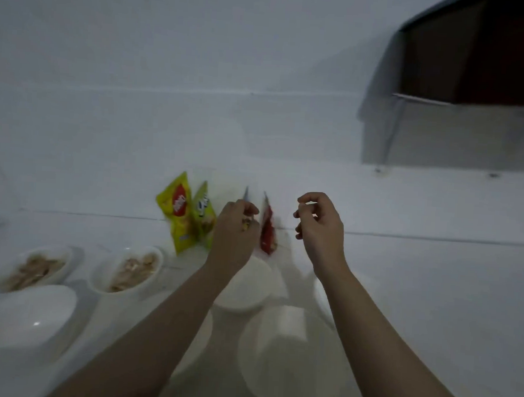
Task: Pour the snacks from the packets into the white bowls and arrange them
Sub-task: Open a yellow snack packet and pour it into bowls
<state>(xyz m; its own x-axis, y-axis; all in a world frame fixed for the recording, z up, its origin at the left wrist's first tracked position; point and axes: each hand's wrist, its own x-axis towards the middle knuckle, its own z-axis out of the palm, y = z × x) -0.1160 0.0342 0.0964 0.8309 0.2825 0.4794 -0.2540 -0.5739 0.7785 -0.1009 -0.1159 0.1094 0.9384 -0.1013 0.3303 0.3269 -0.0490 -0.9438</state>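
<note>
My left hand [236,227] is closed around a small snack packet [247,223] whose silvery top edge sticks up above the fingers. Right beside it is a red packet [267,232], upright above an empty white bowl [246,289]. My right hand [320,226] hovers to the right with its fingers curled and thumb and forefinger nearly touching; blur hides whether anything is pinched. Two white bowls at the left hold pale snacks [35,269] [132,271]. A yellow packet [177,211] and a green-yellow packet [204,214] lean on the wall.
An empty white bowl [29,316] stands at the front left and a larger one [290,362] at the front middle. Another bowl [321,294] peeks from behind my right forearm. A dark cabinet [478,58] hangs at the upper right over the white counter [433,285].
</note>
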